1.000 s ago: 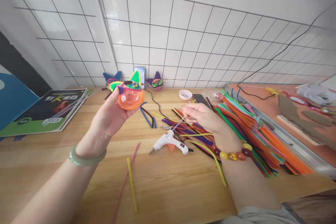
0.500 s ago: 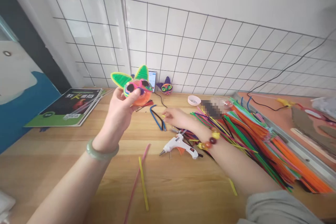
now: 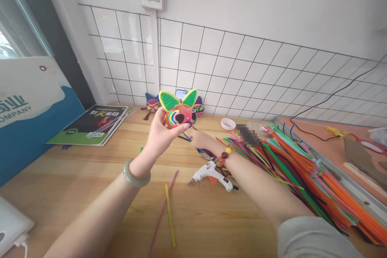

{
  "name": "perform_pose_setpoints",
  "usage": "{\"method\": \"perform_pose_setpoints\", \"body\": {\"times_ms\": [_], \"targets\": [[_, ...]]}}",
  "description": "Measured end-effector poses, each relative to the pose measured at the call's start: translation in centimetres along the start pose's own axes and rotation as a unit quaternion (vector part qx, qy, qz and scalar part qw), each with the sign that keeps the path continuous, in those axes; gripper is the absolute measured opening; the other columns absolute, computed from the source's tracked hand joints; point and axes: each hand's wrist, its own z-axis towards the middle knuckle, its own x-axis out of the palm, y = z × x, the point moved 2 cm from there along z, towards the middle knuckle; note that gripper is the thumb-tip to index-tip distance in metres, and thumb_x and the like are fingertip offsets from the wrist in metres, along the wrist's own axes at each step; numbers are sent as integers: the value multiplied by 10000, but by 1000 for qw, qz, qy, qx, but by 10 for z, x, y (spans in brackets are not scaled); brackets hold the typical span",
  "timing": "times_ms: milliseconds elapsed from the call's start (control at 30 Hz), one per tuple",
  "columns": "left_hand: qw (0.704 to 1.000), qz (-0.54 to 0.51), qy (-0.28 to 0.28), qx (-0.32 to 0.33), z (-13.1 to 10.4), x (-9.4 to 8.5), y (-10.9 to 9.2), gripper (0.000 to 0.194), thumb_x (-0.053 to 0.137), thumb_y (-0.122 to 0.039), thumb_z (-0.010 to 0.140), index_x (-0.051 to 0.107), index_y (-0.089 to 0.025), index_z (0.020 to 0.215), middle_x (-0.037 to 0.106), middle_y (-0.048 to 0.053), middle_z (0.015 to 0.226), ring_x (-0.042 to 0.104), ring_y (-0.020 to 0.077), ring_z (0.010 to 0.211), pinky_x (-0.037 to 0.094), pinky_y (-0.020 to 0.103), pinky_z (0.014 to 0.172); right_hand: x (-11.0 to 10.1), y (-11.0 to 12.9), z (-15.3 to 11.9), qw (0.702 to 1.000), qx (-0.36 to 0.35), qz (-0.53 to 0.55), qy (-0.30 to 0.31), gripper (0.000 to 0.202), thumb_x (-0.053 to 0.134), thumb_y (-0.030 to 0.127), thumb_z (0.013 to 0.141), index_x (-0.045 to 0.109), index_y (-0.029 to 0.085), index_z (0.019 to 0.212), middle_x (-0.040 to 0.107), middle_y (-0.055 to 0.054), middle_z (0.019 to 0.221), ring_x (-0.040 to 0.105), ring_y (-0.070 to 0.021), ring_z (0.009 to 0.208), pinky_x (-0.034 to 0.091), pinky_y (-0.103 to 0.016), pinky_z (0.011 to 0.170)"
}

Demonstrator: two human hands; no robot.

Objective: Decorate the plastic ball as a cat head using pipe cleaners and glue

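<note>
My left hand (image 3: pixel 160 134) grips a round craft animal head (image 3: pixel 181 116) with green, yellow-edged pipe-cleaner ears, dark eyes and multicoloured rings around them. It is held up over the table, thumb along its lower front. My right hand (image 3: pixel 201 139) is low, just right of and below the head, fingers curled together. A blue pipe cleaner (image 3: pixel 186 137) shows at its fingertips; whether it is held or lies behind them is unclear. Below the right wrist lies a white glue gun (image 3: pixel 213 175). A yellow pipe cleaner (image 3: pixel 170 215) crosses a pink pipe cleaner (image 3: pixel 161 217) in front.
Two similar craft heads, one at left (image 3: pixel 152 104) and one at right (image 3: pixel 198 107), stand by the wall with a phone (image 3: pixel 181 94). A pink bowl (image 3: pixel 227 123) is at the back. Bundled pipe cleaners (image 3: pixel 302 177) cover the right side; a book (image 3: pixel 93 125) lies left.
The view has shifted, with the wall switch and left board showing more. My left hand has moved the craft head right and turned it, in front of the phone. My right hand stays low near the blue pipe cleaner.
</note>
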Motion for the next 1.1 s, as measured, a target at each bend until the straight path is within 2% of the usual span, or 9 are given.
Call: {"method": "perform_pose_setpoints", "body": {"times_ms": [167,233,300,433,533,667,833,933,1100], "targets": [[1000,14,18,-14,-5,8,4,623,874,-280,613,538,-196,1131,655,73,1117,656,228,1002,540,363,875,-65,-46,-35,986,130,105,12,286,584,353,944,606,163,1157,628,-74,1163,637,-205,977,553,-398,830],[999,5,34,-26,-8,11,6,611,870,-282,619,531,-198,1121,648,76,1118,654,237,1012,550,366,856,-87,-56,-58,975,149,160,-32,240,539,319,907,642,148,773,649,-48,844,616,-187,794,536,-365,756],[998,-2,50,-36,-11,14,8,604,866,-279,623,528,-197,1116,639,86,1138,649,251,1037,554,372,854,-102,-57,-81,959,158,223,-74,249,518,312,827,542,180,618,581,-23,688,570,-171,681,514,-349,690],[995,-1,85,-45,-18,20,14,599,858,-267,634,522,-197,1125,646,93,1135,647,257,1054,545,384,885,-117,-37,-114,922,136,346,-110,145,473,279,728,425,211,609,491,10,634,517,-137,584,485,-325,622],[993,8,108,-44,-22,23,19,604,849,-266,648,512,-201,1145,653,88,1120,654,249,1045,539,393,906,-123,-14,-121,903,113,397,-121,128,472,248,704,405,209,602,346,56,573,297,-78,455,315,-241,459],[991,75,107,-12,-25,23,24,634,843,-283,658,507,-204,1189,612,111,1213,627,270,1109,531,420,928,-124,12,-118,883,79,456,-76,245,487,326,868,528,182,674,297,63,580,200,-72,473,158,-238,450],[979,185,86,29,-28,22,27,635,833,-340,672,527,-210,1214,600,121,1218,605,296,1128,508,465,942,-118,31,-114,932,27,352,-74,305,519,476,947,664,206,947,319,60,590,305,-88,496,236,-242,464],[976,197,93,28,-29,24,26,610,813,-342,699,525,-223,1223,605,111,1209,593,294,1139,490,476,956,-116,39,-114,963,23,259,-77,377,468,497,970,692,218,1090,478,21,619,452,-115,544,362,-253,504],[978,180,107,-12,-35,29,22,579,816,-351,695,547,-215,1190,608,116,1191,594,299,1116,492,469,931,-119,48,-111,978,10,162,-130,326,452,429,992,715,268,1097,717,-35,1051,649,-205,996,500,-329,883]]}}
